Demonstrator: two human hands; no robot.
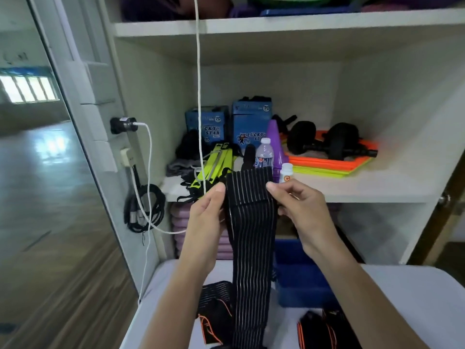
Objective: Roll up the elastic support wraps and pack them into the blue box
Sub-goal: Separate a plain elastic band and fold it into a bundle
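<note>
Above blue box (302, 278): soft, light, stretchy wrap (251, 222), top edges pinched by left hand (203, 222) and right hand (304, 217); best rolled from there.

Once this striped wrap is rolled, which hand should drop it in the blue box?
Probably the right hand: the blue box sits directly below it, right of the hanging wrap. The left hand would have to cross over.

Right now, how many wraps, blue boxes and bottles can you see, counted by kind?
Wraps: 3, one held up by both hands, one on the table at left, one at right.
Blue cardboard boxes on the shelf: 2.
Blue box on the table: 1.
Bottles: 2.
Total: 8.
</note>
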